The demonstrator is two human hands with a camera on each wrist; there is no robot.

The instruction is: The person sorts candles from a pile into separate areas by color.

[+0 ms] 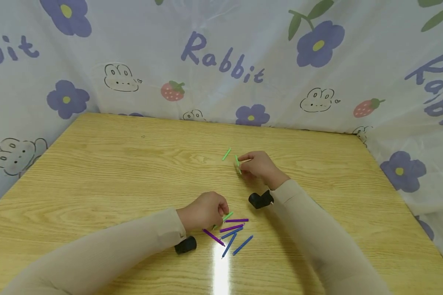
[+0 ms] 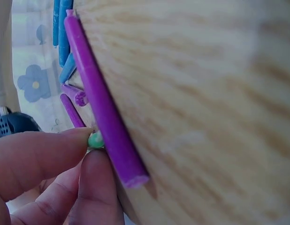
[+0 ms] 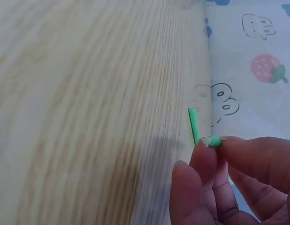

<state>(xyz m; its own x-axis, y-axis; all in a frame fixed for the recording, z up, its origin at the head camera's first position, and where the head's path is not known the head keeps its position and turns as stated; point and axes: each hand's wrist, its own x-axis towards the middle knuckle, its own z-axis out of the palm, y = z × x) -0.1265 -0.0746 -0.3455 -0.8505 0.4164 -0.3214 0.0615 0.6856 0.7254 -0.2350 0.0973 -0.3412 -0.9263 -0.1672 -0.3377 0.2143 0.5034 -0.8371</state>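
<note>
My left hand [image 1: 204,209] pinches a thin green candle [image 1: 227,216] between thumb and fingertips, low over the wooden table. In the left wrist view only the end of that candle [image 2: 95,140] shows, behind a purple candle [image 2: 105,103]. Beside this hand lie three purple candles [image 1: 237,221] and three blue candles [image 1: 243,245] in a loose cluster. Farther back, my right hand [image 1: 259,167] pinches another green candle [image 1: 237,160] by thumb and finger. Just left of it, one more green candle [image 1: 227,154] lies on the table.
The wooden table [image 1: 125,172] reaches back to a white curtain [image 1: 221,98] printed with rabbits and flowers. Black wrist devices sit under the left sleeve [image 1: 186,245] and by the right cuff [image 1: 260,200]. A bright reflection lies in front of the cluster.
</note>
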